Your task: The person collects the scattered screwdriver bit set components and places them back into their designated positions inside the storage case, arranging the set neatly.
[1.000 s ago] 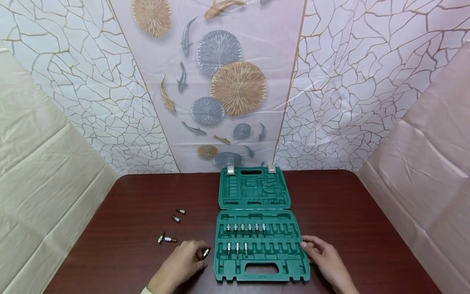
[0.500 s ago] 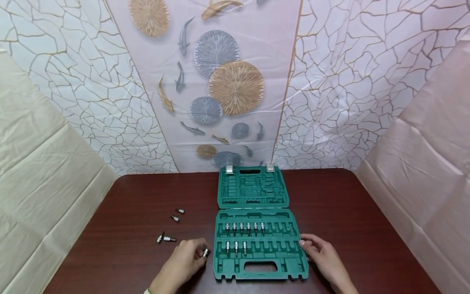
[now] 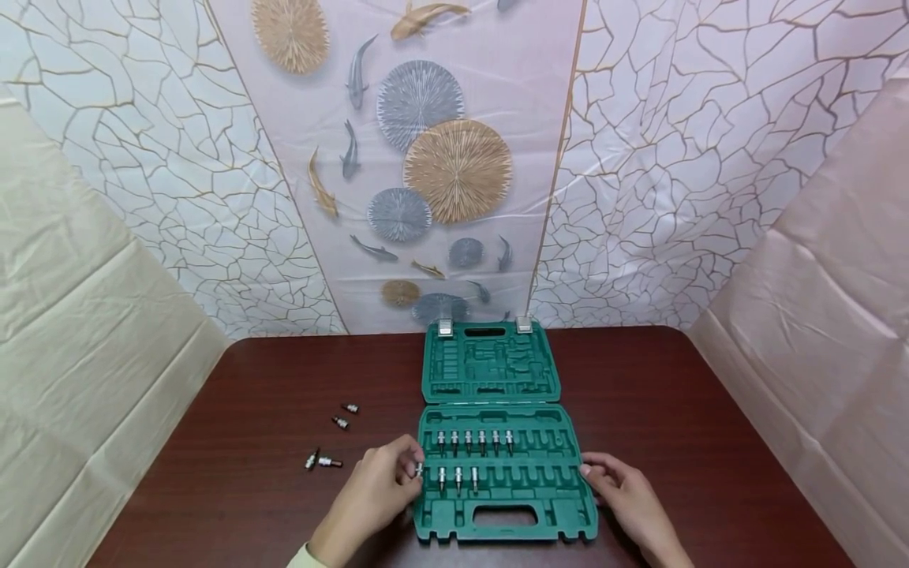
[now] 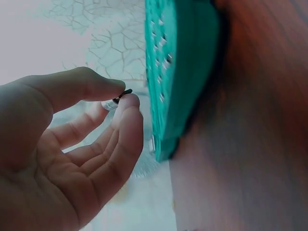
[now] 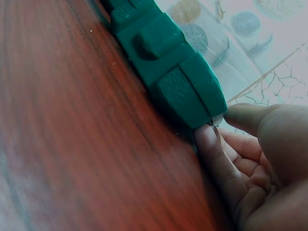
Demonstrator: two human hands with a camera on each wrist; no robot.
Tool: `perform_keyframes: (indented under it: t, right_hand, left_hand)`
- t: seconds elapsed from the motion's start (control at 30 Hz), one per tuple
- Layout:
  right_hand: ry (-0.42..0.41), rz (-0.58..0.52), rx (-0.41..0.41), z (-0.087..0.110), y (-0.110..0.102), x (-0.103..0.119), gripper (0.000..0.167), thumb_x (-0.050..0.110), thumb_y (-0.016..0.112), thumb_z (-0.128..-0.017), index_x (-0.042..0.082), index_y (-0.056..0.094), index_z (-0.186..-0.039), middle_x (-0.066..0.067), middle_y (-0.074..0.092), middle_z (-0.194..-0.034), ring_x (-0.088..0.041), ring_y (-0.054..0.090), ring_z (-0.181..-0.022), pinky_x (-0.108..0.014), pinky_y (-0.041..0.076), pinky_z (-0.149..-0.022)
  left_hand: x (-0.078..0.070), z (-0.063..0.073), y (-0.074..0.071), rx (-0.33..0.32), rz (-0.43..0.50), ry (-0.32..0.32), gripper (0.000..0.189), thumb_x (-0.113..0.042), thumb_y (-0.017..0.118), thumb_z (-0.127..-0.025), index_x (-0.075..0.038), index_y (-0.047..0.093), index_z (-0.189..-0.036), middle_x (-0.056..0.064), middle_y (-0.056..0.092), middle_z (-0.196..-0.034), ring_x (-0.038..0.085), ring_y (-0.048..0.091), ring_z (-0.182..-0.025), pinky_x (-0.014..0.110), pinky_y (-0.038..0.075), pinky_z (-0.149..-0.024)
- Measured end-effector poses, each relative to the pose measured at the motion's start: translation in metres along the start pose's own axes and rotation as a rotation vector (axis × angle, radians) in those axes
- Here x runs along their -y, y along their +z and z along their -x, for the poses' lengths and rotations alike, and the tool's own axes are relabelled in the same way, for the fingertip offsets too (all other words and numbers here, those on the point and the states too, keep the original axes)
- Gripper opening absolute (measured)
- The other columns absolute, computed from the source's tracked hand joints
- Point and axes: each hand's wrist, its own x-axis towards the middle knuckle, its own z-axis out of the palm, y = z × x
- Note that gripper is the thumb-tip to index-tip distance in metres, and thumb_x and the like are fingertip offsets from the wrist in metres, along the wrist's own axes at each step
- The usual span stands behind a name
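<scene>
My left hand [image 3: 379,485] pinches a small bit socket [image 4: 111,103] between thumb and fingertips, its chrome collar and dark tip showing in the left wrist view. It hovers at the left rim of an open green tool case [image 3: 504,498]. Inside, an upper row of several bit sockets [image 3: 469,440] and a lower row of 3 bit sockets [image 3: 458,478] stand in moulded slots; slots to their right are bare. My right hand [image 3: 628,501] grips the case's right edge, thumb and finger on either side of the rim [image 5: 202,96] in the right wrist view.
On the dark wooden table [image 3: 270,521] to the left lie several loose bit sockets [image 3: 330,462]. The case lid [image 3: 490,363] lies folded back with two metal latches [image 3: 446,327]. Patterned cloth [image 3: 454,173] hangs behind the table, with beige cloth at both sides.
My left hand has lifted the bit socket from beside the case, moving up and right to its left rim. The right hand keeps its place on the case.
</scene>
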Motion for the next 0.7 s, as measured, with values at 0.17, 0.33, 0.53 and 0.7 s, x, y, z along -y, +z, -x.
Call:
perform_keyframes:
  t: [0.17,0.33,0.53,0.7]
  right_hand:
    - [0.024,-0.004,0.007,-0.001,-0.001,0.0,0.053,0.038,0.069,-0.104,-0.001,0.064,-0.14,-0.007,0.072,-0.11,-0.016,0.069,-0.098,-0.037,0.06,-0.077]
    - [0.025,-0.002,0.005,-0.002,-0.002,-0.002,0.051,0.036,0.068,-0.104,-0.001,0.064,-0.14,-0.008,0.072,-0.111,-0.017,0.071,-0.098,-0.038,0.061,-0.078]
    - [0.034,0.004,0.011,-0.002,-0.003,-0.002,0.053,0.038,0.068,-0.104,0.0,0.063,-0.141,-0.009,0.072,-0.113,-0.019,0.071,-0.101,-0.04,0.061,-0.079]
    - [0.032,0.002,0.021,-0.003,-0.002,-0.002,0.055,0.039,0.068,-0.104,0.0,0.063,-0.141,-0.009,0.072,-0.113,-0.02,0.072,-0.102,-0.04,0.062,-0.079]
  left_hand:
    - [-0.013,-0.01,0.003,0.02,0.017,-0.013,0.018,0.001,0.075,-0.085,-0.011,0.067,-0.097,-0.01,0.063,-0.074,0.003,0.058,-0.065,0.024,0.047,-0.058]
    - [-0.018,-0.022,0.006,0.042,0.095,-0.025,0.015,-0.003,0.079,-0.088,-0.007,0.07,-0.1,-0.007,0.067,-0.076,0.007,0.063,-0.067,0.027,0.052,-0.063]
    - [-0.022,-0.034,0.014,0.084,0.239,-0.078,0.014,-0.003,0.078,-0.092,-0.002,0.072,-0.105,-0.002,0.071,-0.082,0.013,0.068,-0.072,0.031,0.055,-0.064]
    - [-0.027,-0.042,0.022,0.115,0.299,-0.072,0.014,-0.001,0.074,-0.094,-0.001,0.071,-0.107,0.001,0.069,-0.085,0.018,0.066,-0.07,0.032,0.052,-0.062]
